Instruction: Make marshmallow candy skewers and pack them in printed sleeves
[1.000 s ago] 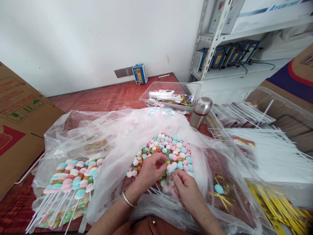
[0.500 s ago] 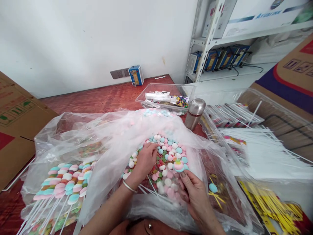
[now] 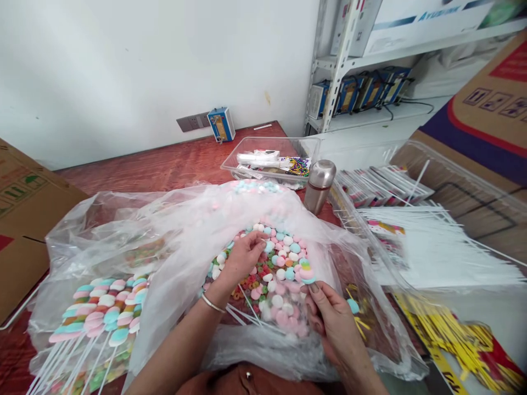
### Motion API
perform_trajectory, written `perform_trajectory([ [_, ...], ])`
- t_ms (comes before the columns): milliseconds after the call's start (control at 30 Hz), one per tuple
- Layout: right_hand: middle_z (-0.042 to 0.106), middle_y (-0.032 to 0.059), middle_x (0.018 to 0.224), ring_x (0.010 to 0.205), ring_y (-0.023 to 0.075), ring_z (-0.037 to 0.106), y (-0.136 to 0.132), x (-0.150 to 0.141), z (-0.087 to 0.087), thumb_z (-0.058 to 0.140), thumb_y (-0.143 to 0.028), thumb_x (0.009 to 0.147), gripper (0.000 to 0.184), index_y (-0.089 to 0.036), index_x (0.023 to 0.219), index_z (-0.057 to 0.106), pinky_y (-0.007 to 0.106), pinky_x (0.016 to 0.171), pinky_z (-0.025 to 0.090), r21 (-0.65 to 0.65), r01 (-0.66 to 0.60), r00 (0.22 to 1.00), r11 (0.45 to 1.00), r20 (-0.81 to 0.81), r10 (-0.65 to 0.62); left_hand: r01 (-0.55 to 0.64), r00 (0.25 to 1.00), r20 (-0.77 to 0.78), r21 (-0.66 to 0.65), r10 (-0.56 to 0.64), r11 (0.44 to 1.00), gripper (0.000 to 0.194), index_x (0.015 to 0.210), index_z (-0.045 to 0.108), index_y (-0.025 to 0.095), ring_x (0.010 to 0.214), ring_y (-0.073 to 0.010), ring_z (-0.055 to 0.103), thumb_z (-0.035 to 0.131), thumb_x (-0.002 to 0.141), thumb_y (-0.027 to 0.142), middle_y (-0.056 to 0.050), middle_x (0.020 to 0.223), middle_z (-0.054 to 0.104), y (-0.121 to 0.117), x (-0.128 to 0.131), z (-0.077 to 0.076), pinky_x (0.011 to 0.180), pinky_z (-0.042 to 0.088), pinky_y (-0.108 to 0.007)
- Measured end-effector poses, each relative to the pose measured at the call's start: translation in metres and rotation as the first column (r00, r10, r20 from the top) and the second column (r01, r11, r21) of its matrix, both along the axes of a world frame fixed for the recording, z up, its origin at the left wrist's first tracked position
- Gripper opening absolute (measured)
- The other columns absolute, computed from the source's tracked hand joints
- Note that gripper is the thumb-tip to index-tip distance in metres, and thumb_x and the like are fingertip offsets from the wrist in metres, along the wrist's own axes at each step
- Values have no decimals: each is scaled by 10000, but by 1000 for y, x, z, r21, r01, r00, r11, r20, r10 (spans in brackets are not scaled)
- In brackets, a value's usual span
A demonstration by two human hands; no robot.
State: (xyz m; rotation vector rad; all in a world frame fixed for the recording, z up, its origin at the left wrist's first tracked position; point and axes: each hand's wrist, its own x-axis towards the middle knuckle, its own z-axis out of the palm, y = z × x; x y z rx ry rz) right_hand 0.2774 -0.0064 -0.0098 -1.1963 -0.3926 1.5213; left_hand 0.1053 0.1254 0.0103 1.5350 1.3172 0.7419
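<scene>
Though near bag edges, hands apart

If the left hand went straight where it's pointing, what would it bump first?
The left hand would probably meet the blue and pink candies by its fingertips, though its height is unclear.

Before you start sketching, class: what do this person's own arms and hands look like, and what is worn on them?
Both the left hand and right hand are gloveless. A smooth, thin, silvery bangle circles the left wrist; none shows on the right. No sleeves cover the visible forearms.
</scene>
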Motion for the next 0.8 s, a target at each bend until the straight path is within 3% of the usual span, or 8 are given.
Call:
perform_trajectory([
  [100,377,-99,512,390,39,232,-1,1,1,756,-581,673,438,-186,743,583,199,390,125,-1,0,1000,1000,24,0,38,966,252,-321,47,946,223,922,660,176,623,-133,623,637,784,350,0,732,643,-1,4,-1,598,490,-250],
  [233,386,-97,512,385,37,240,-3,2,0,752,-575,678,428,-187,734,579,201,394,121,-6,1,999,1000,33,0,54,974,224,-402,41,914,273,887,657,156,603,-126,625,743,687,320,-5,679,660,-4,-4,-7,574,477,-227],
  [333,386,-96,514,385,40,241,-3,1,-1,737,-578,690,420,-187,749,593,204,394,123,-13,-9,998,1000,55,9,88,994,88,-352,-61,932,254,925,648,164,514,-127,590,702,711,290,15,629,634,-11,-11,-9,512,462,-238],
  [400,384,-96,512,388,43,243,-3,0,-2,734,-576,694,415,-188,753,598,203,394,125,-12,-15,998,1000,56,16,118,991,-34,-240,-130,963,204,949,652,186,500,-130,577,643,758,258,21,653,624,-20,-13,-9,507,462,-251],
  [467,386,-95,514,393,43,246,-2,0,-2,742,-571,688,414,-187,756,604,201,395,122,-8,-17,999,1000,48,17,150,973,-175,-23,-152,988,115,883,672,197,631,-155,620,588,806,211,-12,742,636,-31,-12,-8,617,502,-282],
  [567,386,-96,514,395,41,244,-2,-1,-2,750,-568,684,419,-180,761,615,200,394,121,-8,-12,999,1000,37,13,250,926,-343,234,-161,940,192,867,697,185,921,-203,617,509,862,149,-86,978,634,-46,-11,-10,856,495,-339],
  [700,386,-95,518,401,41,245,-2,-1,-1,760,-568,672,425,-177,754,613,199,393,128,-23,-15,1000,1000,27,16,394,839,-486,233,-245,889,395,1171,625,196,1026,-229,584,507,813,76,-108,1140,583,-60,-11,-16,906,488,-365],
  [800,372,-97,518,407,44,239,-1,-3,-1,761,-578,660,435,-183,743,600,195,393,135,-25,-25,999,999,34,25,430,790,-564,229,-241,873,469,1189,614,192,1033,-247,578,500,766,25,-112,1116,587,-62,-8,-19,893,490,-382],
])
